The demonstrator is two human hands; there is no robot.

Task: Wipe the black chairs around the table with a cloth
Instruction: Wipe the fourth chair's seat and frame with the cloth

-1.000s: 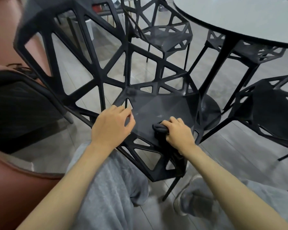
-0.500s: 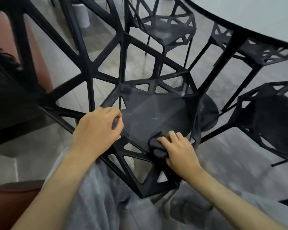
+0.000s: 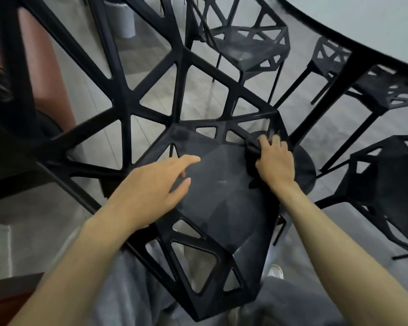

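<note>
- Head view looks down on the nearest black chair [image 3: 222,208], its seat just in front of the person's knees and its open-lattice back rising toward the camera on the left.
- Right hand [image 3: 275,164] has its fingers curled over a bunched dark cloth [image 3: 252,152], pressing it onto the seat's far right corner beside the lattice rim; that grip likely keeps the cloth wadded so it can reach into the corner.
- Left hand [image 3: 151,187] is spread with relaxed fingers, palm down over the seat's left side; whether it touches the seat I cannot tell. It seems placed to steady the chair.
- Compared with half a second ago, the cloth has travelled from the seat's near edge to its far corner, and the left hand has let go of the lattice bar it gripped.
- Other black chairs [image 3: 250,50] stand around the round worktop [image 3: 363,27], apparently still to be wiped.
</note>
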